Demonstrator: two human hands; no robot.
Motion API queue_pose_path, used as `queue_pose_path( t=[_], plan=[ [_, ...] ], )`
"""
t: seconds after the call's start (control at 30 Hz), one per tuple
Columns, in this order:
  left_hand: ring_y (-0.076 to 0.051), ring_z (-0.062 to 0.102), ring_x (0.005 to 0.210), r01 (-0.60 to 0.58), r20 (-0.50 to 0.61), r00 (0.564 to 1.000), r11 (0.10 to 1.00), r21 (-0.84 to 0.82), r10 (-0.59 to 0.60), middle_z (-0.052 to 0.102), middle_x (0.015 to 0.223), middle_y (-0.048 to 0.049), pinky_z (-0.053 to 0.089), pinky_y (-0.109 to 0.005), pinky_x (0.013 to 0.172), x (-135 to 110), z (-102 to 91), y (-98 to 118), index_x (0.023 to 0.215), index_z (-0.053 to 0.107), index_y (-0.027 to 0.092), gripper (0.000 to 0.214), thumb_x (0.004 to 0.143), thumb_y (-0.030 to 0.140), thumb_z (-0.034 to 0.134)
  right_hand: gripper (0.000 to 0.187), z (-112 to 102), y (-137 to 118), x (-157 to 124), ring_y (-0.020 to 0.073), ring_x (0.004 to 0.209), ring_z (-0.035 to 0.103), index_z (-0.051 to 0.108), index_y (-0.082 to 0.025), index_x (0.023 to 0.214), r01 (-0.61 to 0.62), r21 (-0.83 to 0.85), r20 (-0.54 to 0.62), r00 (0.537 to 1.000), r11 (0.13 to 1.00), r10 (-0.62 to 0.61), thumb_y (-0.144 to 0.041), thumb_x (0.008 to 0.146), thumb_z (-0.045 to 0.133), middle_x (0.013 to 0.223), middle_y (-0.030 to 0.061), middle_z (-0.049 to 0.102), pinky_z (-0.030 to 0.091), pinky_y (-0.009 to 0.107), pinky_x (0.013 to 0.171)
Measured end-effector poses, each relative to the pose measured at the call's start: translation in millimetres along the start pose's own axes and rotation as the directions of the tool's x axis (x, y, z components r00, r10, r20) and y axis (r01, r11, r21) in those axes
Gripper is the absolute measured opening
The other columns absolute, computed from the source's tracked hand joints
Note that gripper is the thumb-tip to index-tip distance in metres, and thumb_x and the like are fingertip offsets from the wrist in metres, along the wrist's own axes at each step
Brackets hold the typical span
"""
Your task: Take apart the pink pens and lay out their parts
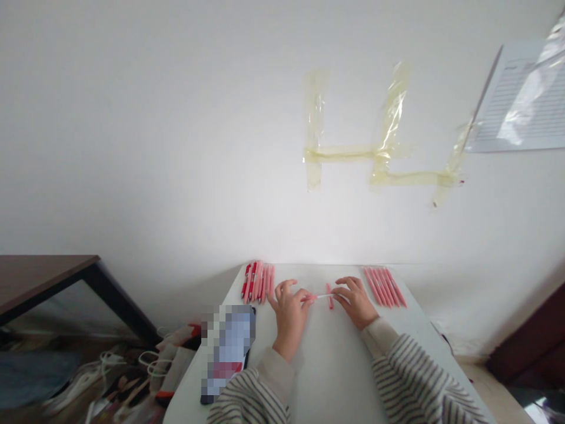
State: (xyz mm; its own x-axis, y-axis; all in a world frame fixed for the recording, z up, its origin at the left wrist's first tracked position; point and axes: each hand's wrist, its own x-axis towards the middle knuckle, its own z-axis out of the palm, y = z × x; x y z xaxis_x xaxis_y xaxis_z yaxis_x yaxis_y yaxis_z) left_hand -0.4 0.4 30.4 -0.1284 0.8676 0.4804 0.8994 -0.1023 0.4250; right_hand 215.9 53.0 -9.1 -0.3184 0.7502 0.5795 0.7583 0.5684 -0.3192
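Observation:
My left hand [290,315] pinches a pink pen part [312,298] between thumb and index finger, its other fingers raised. A thin white rod [324,295], like a pen refill, runs from that part to my right hand [356,305], whose thumb and fingertips close on its other end. Whether the rod sits inside the pink part, I cannot tell. Just beyond and below the rod, a pink pen barrel [331,303] lies on the white table [329,365] between my hands.
Pink and red pens [257,282] lie in a bunch at the table's back left. Several pink barrels [385,287] form a row at the back right. A phone [232,347], its screen blurred, lies by the left edge. The wall [176,147] stands directly behind the table.

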Motion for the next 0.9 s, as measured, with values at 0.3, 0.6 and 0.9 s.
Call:
queue_pose_path(
  t=[0.3, 0.6, 0.9],
  plan=[
    [-0.028, 0.047, 0.125, 0.035, -0.026, 0.999, 0.999, 0.008, -0.034, 0.061, 0.125, -0.0035, 0.024, -0.061, 0.114, 1.9, 0.5, -1.5, 0.082, 0.078, 0.034, 0.007, 0.083, 0.038, 0.072, 0.020, -2.6, 5.6, 0.2, 0.0284, 0.112, 0.055, 0.076, -0.028, 0.099, -0.025, 0.019, -0.081, 0.996, 1.000, 0.026, -0.029, 0.097, 0.056, 0.111, 0.0102, 0.066, 0.052, 0.049, 0.098],
    [-0.030, 0.045, 0.127, 0.083, -0.030, 0.996, 0.996, 0.028, -0.082, 0.060, 0.125, -0.0048, 0.019, -0.063, 0.116, 2.6, -0.7, -4.5, 0.085, 0.079, 0.033, 0.012, 0.086, 0.039, 0.068, 0.024, -9.5, 9.0, 1.0, 0.0291, 0.110, 0.054, 0.076, -0.028, 0.099, -0.063, -0.013, -0.167, 0.984, 0.998, 0.060, -0.034, 0.099, 0.053, 0.112, 0.0103, 0.064, 0.051, 0.051, 0.097],
    [-0.030, 0.045, 0.127, 0.082, -0.043, 0.996, 0.995, 0.048, -0.080, 0.060, 0.125, -0.0040, 0.021, -0.064, 0.115, 2.3, 0.1, -5.1, 0.084, 0.078, 0.033, 0.011, 0.085, 0.039, 0.069, 0.022, -10.4, 7.0, 0.9, 0.0291, 0.110, 0.052, 0.076, -0.028, 0.100, -0.079, -0.005, -0.213, 0.974, 0.997, 0.077, -0.032, 0.098, 0.055, 0.111, 0.0100, 0.063, 0.049, 0.051, 0.097]
  ],
)
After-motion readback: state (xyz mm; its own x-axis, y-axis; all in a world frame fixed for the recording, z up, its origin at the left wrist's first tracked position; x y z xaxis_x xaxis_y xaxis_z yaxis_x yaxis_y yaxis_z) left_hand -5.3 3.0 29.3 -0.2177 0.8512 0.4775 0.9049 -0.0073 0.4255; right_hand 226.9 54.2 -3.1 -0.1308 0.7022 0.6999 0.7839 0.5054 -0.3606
